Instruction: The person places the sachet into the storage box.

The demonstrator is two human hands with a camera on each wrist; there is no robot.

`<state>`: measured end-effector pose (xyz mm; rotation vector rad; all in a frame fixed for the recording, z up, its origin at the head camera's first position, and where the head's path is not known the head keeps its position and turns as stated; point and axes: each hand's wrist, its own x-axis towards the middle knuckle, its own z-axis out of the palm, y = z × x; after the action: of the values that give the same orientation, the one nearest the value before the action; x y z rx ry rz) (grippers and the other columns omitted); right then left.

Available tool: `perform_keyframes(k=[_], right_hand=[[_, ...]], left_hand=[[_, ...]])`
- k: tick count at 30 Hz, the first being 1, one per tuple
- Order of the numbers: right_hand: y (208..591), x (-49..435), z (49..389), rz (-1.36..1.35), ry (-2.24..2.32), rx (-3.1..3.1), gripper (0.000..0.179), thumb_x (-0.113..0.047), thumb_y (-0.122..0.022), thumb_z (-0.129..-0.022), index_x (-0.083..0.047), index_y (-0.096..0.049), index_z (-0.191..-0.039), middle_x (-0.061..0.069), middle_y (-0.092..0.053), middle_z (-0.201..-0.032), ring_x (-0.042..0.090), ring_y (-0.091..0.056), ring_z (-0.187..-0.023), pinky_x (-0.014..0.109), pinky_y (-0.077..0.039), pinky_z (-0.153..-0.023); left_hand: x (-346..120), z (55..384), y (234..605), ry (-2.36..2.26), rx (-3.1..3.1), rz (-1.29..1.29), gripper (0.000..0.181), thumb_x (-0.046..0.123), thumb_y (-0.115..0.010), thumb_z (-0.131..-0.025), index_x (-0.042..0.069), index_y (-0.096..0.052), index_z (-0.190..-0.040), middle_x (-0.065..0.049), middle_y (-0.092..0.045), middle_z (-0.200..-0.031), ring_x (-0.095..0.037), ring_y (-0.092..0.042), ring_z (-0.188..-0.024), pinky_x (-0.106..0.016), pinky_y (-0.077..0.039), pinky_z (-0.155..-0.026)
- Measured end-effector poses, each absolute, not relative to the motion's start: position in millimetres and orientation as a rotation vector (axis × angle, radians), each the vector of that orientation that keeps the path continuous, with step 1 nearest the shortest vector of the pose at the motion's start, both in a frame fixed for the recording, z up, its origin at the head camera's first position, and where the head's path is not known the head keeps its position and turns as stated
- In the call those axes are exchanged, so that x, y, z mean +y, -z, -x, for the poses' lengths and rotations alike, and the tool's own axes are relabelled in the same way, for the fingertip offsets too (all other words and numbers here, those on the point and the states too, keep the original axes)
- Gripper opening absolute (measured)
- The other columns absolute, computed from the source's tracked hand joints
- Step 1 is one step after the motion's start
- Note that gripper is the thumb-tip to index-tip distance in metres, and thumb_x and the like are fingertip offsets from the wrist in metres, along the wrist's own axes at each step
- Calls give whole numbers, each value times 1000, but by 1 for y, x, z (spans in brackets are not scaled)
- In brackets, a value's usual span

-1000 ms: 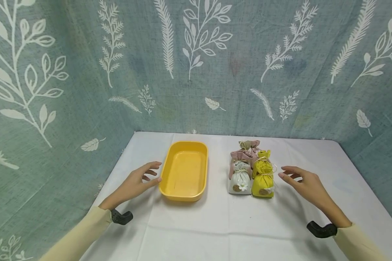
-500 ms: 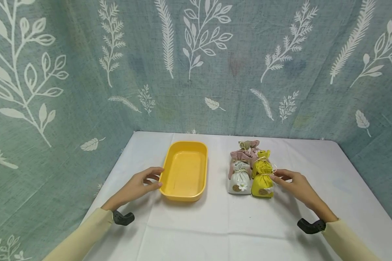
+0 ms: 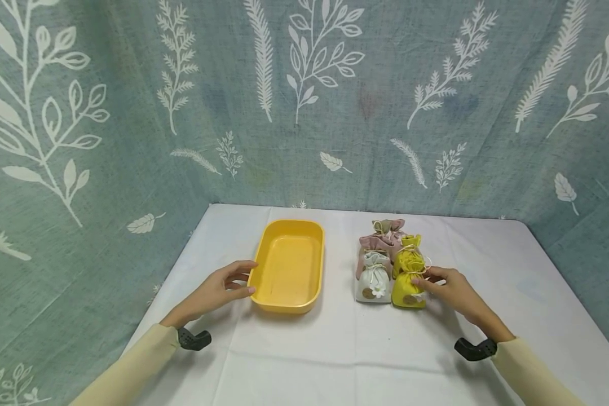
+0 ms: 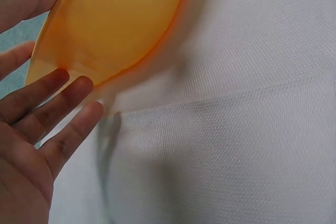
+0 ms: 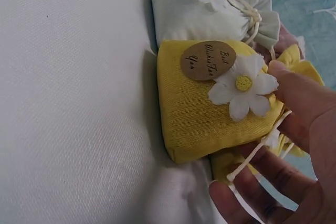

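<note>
In the head view my left hand (image 3: 220, 290) is at the left side of a yellow tray (image 3: 289, 265). Its fingers, fairly straight and spread in the left wrist view, touch the tray's outer wall (image 4: 126, 30). At the right, my right hand (image 3: 451, 290) pinches the front yellow drawstring pouch (image 3: 407, 294) near its neck. The thumb lies on the front beside a white cloth flower (image 5: 242, 85), and the index finger goes behind. An oval "Best Wishes For You" tag (image 5: 208, 60) is on the cloth. The pouch stands upright on the table.
A white pouch (image 3: 373, 285) stands left of the yellow one. Behind them are another yellow pouch (image 3: 411, 242), a pink pouch (image 3: 378, 243) and more pink and olive cloth tops (image 3: 380, 226). A white cloth (image 3: 304, 361) covers the table; a leaf-patterned curtain (image 3: 284, 141) hangs around it.
My right hand has moved left from beside the pouches onto the front yellow pouch. My left hand has come in slightly to the tray's side. Tray and pouches stay in place.
</note>
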<state>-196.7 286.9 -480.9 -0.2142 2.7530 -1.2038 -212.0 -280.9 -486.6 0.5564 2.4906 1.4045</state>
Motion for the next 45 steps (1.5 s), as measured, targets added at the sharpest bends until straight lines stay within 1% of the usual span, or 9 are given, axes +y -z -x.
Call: perform_keyframes(k=[5,7,12,17,20,23,27,34,45], right_hand=[[481,286,197,203,1245,2728,35,-48,-69,-98,-14,-75,-102,7,-69,-113,30,-61,-110,42,-51,-83],[480,285,197,194,1260,2719,34,-48,-70,-97,-14,-74,-95,11,-69,-114,35,-59,-115,46,-50,-86],[480,284,197,179,1292,2704,40,-46,-73,-96,-9,-70,-83,31,-51,-145,52,-41,-137,65,-44,-99],[480,284,194,167,1342,2676,40,-44,-75,-95,-7,-69,-82,33,-38,-155,54,-36,-141,70,-41,-103],[478,284,192,190,1369,2681,35,-41,-76,-94,-8,-72,-83,26,-51,-149,48,-44,-137,63,-45,-101],[475,282,191,219,1390,2697,33,-37,-78,-93,-7,-71,-81,15,-66,-126,37,-56,-121,49,-51,-91],[470,281,190,241,1409,2712,32,-34,-79,-93,-5,-70,-81,6,-66,-105,25,-57,-107,39,-50,-86],[459,278,191,252,1398,2727,27,-33,-77,-95,-7,-75,-86,9,-66,-118,27,-55,-117,43,-49,-93],[436,264,192,260,1436,2704,27,-34,-78,-94,-8,-78,-89,7,-66,-110,22,-56,-108,37,-51,-85]], left_hand=[[-281,211,487,-1418,2469,-535,71,38,-79,-93,18,-48,-153,-8,-53,-150,-26,-58,-128,-37,-51,-104],[-280,212,486,-1420,2465,-528,71,38,-79,-93,18,-48,-153,-8,-53,-149,-26,-58,-128,-37,-51,-104],[-280,211,484,-1432,2448,-522,73,38,-79,-92,15,-47,-153,-9,-53,-149,-28,-58,-128,-41,-50,-105],[-280,210,483,-1444,2429,-511,73,38,-80,-92,17,-47,-153,-9,-52,-150,-28,-58,-129,-39,-51,-105],[-280,211,484,-1452,2423,-508,72,37,-80,-92,18,-47,-153,-9,-52,-150,-28,-58,-128,-40,-51,-106],[-280,211,484,-1465,2414,-498,71,37,-80,-92,19,-48,-153,-9,-52,-150,-29,-58,-128,-42,-50,-106],[-282,212,487,-1482,2400,-494,70,35,-80,-92,20,-48,-152,-9,-52,-149,-30,-58,-128,-40,-50,-105],[-283,211,487,-1497,2382,-482,70,35,-80,-92,21,-48,-152,-9,-53,-148,-30,-58,-128,-36,-52,-103],[-282,210,488,-1509,2382,-477,69,34,-80,-92,23,-48,-152,-8,-54,-148,-28,-58,-127,-36,-51,-104]])
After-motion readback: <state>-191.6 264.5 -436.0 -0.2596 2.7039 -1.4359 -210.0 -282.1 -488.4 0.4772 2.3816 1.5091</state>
